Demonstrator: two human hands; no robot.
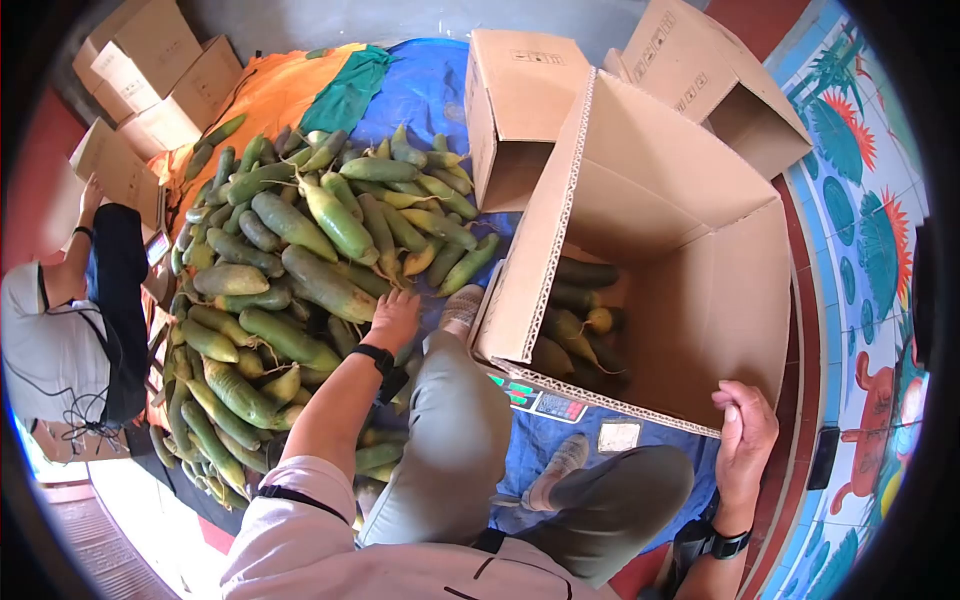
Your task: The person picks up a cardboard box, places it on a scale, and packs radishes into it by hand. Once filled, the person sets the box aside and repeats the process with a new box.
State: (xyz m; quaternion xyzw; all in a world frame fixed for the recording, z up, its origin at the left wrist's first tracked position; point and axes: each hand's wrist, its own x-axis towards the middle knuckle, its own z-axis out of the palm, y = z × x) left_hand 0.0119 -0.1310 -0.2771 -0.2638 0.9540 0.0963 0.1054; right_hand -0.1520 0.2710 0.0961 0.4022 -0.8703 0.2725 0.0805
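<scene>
Long green radishes (290,225) lie in a large heap left of centre. My left hand (396,318) rests at the heap's right edge, fingers spread and touching the tip of a big radish (328,284). On the right stands an open cardboard box (690,300), its flaps raised. Several radishes (580,320) lie at its bottom, partly in shadow. My right hand (748,432) is at the box's near right corner, fingers curled over the rim. Under the box's near edge shows a scale's keypad panel (558,407).
More cardboard boxes stand behind (530,90), at the back right (700,80) and at the back left (150,65). Another person (60,330) is at the left beside a box. Blue and orange sheets (425,85) cover the floor. A painted tile wall (860,250) borders the right.
</scene>
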